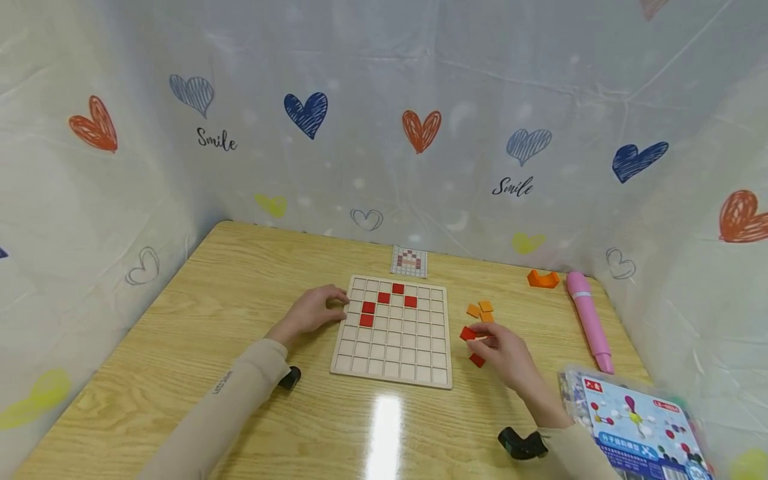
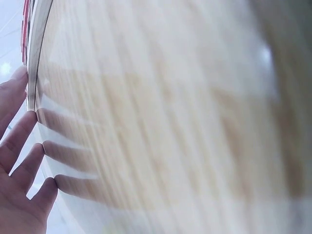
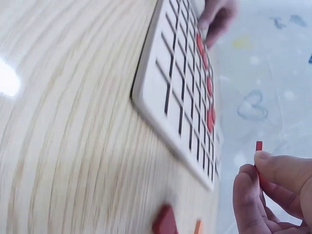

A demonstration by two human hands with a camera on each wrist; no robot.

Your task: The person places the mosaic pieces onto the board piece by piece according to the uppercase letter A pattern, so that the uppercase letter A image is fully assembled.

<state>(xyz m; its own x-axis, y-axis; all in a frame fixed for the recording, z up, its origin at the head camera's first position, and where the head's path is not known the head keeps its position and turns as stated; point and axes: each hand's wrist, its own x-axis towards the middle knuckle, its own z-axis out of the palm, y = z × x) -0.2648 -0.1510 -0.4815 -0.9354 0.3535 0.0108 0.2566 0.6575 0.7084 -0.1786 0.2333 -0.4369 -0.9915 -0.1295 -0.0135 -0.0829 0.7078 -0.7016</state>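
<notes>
A wooden grid board [image 1: 392,373] lies flat on the table, with several red tiles [image 1: 411,302] set in its upper squares. My left hand [image 1: 312,308] rests at the board's left edge; the left wrist view shows its fingers [image 2: 22,168] spread, tips down on the tabletop beside the edge. Right of the board, my right hand [image 1: 507,353] pinches a red square tile [image 1: 467,333] between thumb and fingers. The right wrist view shows that tile [image 3: 259,146] edge-on. Below this hand lies another red tile [image 1: 477,360], partly covered by it.
Several orange tiles [image 1: 485,307] lie beyond my right hand. A small pattern card [image 1: 410,261] sits behind the board. On the right are an orange curved block [image 1: 543,279], a pink pen-like tube [image 1: 589,320] and a plastic box with a molecule label [image 1: 645,420].
</notes>
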